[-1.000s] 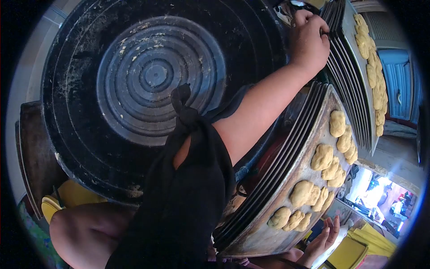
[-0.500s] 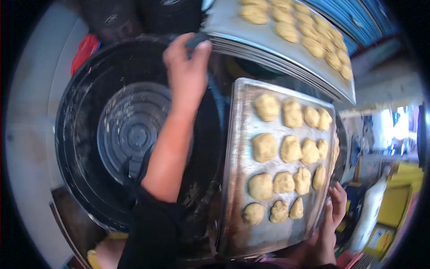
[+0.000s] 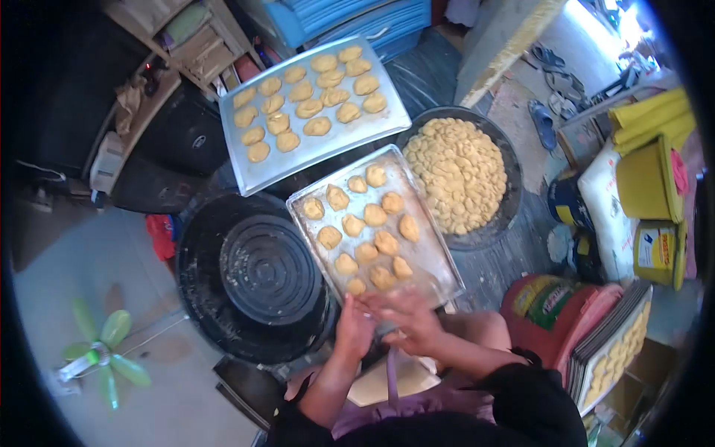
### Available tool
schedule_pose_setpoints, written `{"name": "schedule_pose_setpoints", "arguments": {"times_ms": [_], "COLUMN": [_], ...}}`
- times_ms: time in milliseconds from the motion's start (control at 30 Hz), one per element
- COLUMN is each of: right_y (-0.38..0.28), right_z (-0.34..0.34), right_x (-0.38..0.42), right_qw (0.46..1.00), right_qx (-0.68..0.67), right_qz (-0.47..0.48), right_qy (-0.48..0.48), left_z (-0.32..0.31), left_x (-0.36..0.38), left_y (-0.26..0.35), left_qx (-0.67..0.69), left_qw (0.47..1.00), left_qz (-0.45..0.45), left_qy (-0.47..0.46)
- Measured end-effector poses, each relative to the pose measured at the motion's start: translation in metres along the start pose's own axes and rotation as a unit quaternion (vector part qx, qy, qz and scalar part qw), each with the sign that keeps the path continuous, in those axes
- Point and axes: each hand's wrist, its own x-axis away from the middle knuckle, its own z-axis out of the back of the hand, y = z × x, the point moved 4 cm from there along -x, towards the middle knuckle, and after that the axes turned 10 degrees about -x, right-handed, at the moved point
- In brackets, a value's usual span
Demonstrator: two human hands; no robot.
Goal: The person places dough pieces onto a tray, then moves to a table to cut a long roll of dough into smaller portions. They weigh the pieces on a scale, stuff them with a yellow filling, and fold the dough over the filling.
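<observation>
A metal tray (image 3: 430, 262) with several raw dough pieces (image 3: 375, 215) lies flat in front of me, partly over a black round basin (image 3: 201, 298). Both my hands are at its near edge. My left hand (image 3: 353, 328) rests by the near corner, with its fingers against the rim; its grip is hidden. My right hand (image 3: 408, 319) is blurred by motion, with its fingers spread over the near edge and nothing seen in it. A purple cloth covers my lap below the hands.
A second tray (image 3: 246, 177) of dough pieces lies farther back. A round black pan (image 3: 512, 201) heaped with dough sits to the right. Further right are a red sack (image 3: 547, 302), stacked trays (image 3: 596, 350) and yellow buckets (image 3: 645, 182). A green fan (image 3: 100, 346) stands on the floor at left.
The view has swung from close over the basin to high above the floor. My left hand left the far stack of trays and joined my right hand at the near edge of the tray.
</observation>
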Motion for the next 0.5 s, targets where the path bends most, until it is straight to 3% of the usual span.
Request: {"name": "schedule_pose_setpoints", "arguments": {"times_ms": [33,100,133,167,200,233,267,333,367,400,467,500], "right_y": [-0.04,-0.086,-0.084,-0.084,-0.08,-0.049,-0.046,-0.064,-0.075,-0.085,-0.108,-0.12], "right_z": [-0.013,-0.009,-0.01,-0.005,0.009,0.009,0.024,0.04,0.032,0.024,0.013,0.011], "right_x": [-0.005,0.001,0.01,0.016,0.01,0.044,0.048,0.048,0.04,0.035,0.044,0.043], "right_qw": [0.998,0.994,0.985,0.958,0.94,0.936,0.937,0.878,0.848,0.808,0.827,0.852], "right_qx": [-0.033,-0.069,0.039,0.148,0.135,0.153,0.032,-0.163,-0.261,-0.357,-0.374,-0.38], "right_qz": [0.006,0.009,0.014,0.018,-0.15,-0.249,-0.332,-0.449,-0.451,-0.444,-0.396,-0.34], "right_qy": [-0.045,-0.086,-0.166,-0.245,-0.273,-0.196,-0.107,0.029,0.091,0.151,0.139,0.118], "left_z": [-0.028,-0.109,-0.136,-0.15,-0.155,-0.164,-0.174,-0.211,-0.231,-0.247,-0.232,-0.225], "left_x": [0.03,0.092,0.115,0.131,0.153,0.165,0.18,0.198,0.209,0.223,0.224,0.221], "left_y": [0.01,0.031,0.048,0.075,0.098,0.118,0.133,0.137,0.137,0.132,0.088,0.069], "left_qx": [-0.008,0.145,0.139,0.033,-0.077,-0.24,-0.396,-0.415,-0.54,-0.635,-0.699,-0.744], "left_qw": [1.0,0.966,0.965,0.993,0.997,0.968,0.906,0.891,0.776,0.624,0.41,0.315], "left_qz": [0.007,0.146,0.158,0.082,0.005,-0.075,-0.15,-0.185,-0.325,-0.454,-0.546,-0.512], "left_qy": [0.004,-0.156,-0.157,-0.075,0.011,0.006,0.002,-0.003,-0.015,-0.03,-0.213,-0.291]}}
